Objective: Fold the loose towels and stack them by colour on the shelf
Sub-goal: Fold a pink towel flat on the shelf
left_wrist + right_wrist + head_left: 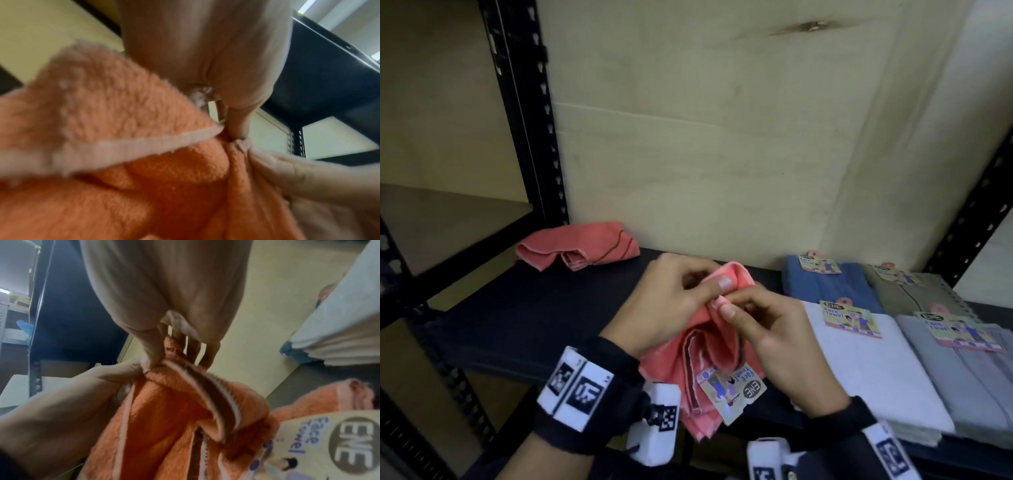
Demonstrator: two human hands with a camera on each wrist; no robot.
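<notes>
**Coral towel corners being matched above the shelf**

Coral terry face towel [709,346] is hanging in the air just above the front edge of the black metal shelf [524,318], its printed card label [732,394] dangling below. The left hand [671,301] and right hand [767,329] are each pinching the towel's top edge, thumbs nearly touching.

The grip is looking narrow. With only a small bit of hem pinched, one corner is likely to be slipping free, and the layers would then be falling uneven; the dangling label could also be getting trapped inside the fold.

Counting: one coral towel in hand, one crumpled coral towel [578,250] lying at the back left, and four folded piles, blue [832,284], olive [921,291], white [866,370] and grey [962,373].
</notes>
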